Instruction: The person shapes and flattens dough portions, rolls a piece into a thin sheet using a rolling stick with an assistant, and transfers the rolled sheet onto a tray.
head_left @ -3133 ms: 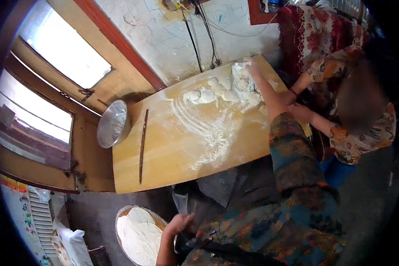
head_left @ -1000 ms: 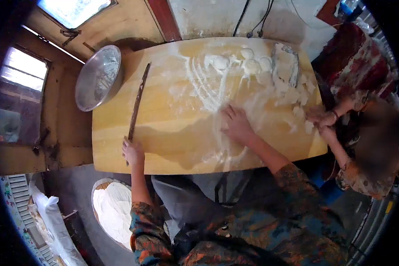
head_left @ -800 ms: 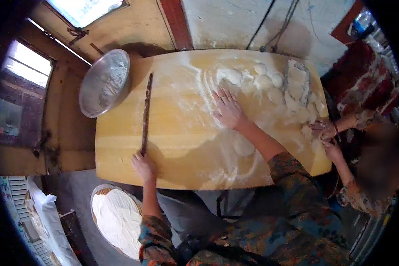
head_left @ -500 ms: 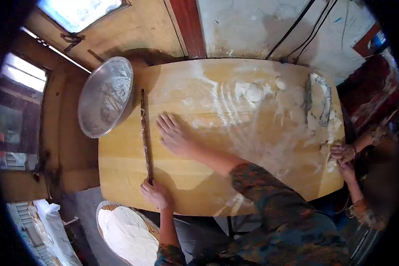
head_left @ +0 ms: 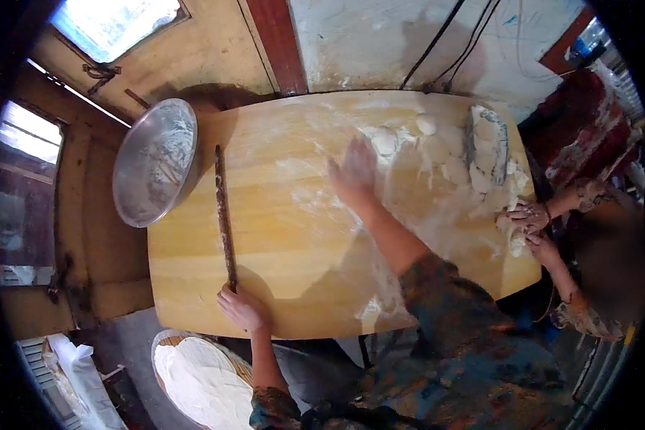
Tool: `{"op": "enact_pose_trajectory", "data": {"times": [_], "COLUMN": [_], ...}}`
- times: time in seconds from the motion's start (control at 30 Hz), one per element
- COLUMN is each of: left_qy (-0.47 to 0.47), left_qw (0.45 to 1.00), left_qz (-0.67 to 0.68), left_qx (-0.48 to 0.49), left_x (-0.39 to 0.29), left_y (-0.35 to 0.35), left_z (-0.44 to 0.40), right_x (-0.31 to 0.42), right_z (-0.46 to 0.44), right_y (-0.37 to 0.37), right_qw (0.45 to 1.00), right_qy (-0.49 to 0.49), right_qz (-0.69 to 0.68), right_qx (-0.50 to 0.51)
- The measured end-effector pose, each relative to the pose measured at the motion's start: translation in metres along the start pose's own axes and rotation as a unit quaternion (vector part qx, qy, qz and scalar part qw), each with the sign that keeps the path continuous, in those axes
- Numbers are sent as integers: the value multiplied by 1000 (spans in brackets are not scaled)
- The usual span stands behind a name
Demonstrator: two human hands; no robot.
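At the board's left side my left hand is closed round the near end of a long, thin dark rolling pin, which lies on the wooden board. My right hand is over the floury middle of the board, fingers apart and a little blurred, holding nothing. Just beyond its fingertips sits a round dough ball in loose flour. A smaller dough ball lies to the right of that one.
A metal bowl with flour stands at the board's left edge. Below, flat dough sheets lie on a round woven tray. On the right, another person's hands work dough near a floury dark strip bearing dough pieces.
My right hand has swept right and away from me, from beside the rolling pin to near the dough ball. My left hand keeps its hold. The view has shifted slightly.
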State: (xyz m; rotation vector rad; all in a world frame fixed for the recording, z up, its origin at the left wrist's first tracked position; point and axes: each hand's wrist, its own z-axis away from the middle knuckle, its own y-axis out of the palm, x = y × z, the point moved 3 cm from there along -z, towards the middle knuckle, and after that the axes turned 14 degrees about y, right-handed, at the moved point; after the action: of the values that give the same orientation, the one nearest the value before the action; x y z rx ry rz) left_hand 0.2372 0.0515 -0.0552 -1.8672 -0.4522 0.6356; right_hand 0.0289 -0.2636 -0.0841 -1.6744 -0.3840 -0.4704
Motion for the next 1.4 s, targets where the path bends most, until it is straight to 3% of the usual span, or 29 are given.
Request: {"op": "enact_pose_trajectory", "data": {"times": [0.07, 0.13, 0.23, 0.3, 0.37, 0.43, 0.53, 0.57, 0.67, 0.7, 0.8, 0.9, 1.0, 1.1, 1.2, 1.4], "left_qy": [11, 4, 7, 39, 45, 23, 27, 27, 32, 37, 41, 26, 37, 56, 58, 44], "left_qw": [1000, 1000, 1000, 999, 999, 999, 999, 999, 999, 998, 998, 999, 998, 997, 997, 997], "left_qz": [2, 5, -8, -18, -23, -27, -31, -32, -39, -47, -38, -33, -35, -29, -31, -50], "left_qx": [-14, -21, 9, -3, -9, -7, -18, -16, -9, -12, -20, -14, -20, -44, -46, -40], "left_x": [-2, -5, -2, -3, -1, 7, 4, 3, 2, 4, 0, 1, 7, 8, 5, 7], "left_y": [-3, -3, -2, -5, -1, 7, 8, 6, 5, 6, 3, 3, 7, 9, 6, 6], "left_z": [-3, -1, -2, 0, -2, 0, -2, -4, 3, 3, -3, -3, -2, -1, 0, -2], "right_x": [-28, -50, -57, -74, -93, -89, -79, -76, -87, -91, -118, -88, -115, -139, -128, -139], "right_z": [52, 104, 66, -3, -77, -109, -64, -26, 15, 20, 29, 66, 87, 99, 128, 94], "right_y": [-39, -73, -109, -98, -67, -57, -42, -48, -83, -95, -104, -123, -116, -153, -170, -158], "right_qw": [990, 953, 961, 971, 996, 994, 982, 963, 926, 923, 948, 940, 916, 978, 962, 929], "right_qy": [-14, -123, -94, -188, -43, -75, -127, -252, -226, -206, -178, -256, -300, -43, -36, -43], "right_qz": [119, 244, 171, 148, -27, 47, 84, 92, -70, -91, -114, 97, -58, -13, 60, 59], "right_qx": [68, 128, 196, -28, 78, 56, 112, -19, 294, 313, 238, 204, 259, 206, 263, 364]}}
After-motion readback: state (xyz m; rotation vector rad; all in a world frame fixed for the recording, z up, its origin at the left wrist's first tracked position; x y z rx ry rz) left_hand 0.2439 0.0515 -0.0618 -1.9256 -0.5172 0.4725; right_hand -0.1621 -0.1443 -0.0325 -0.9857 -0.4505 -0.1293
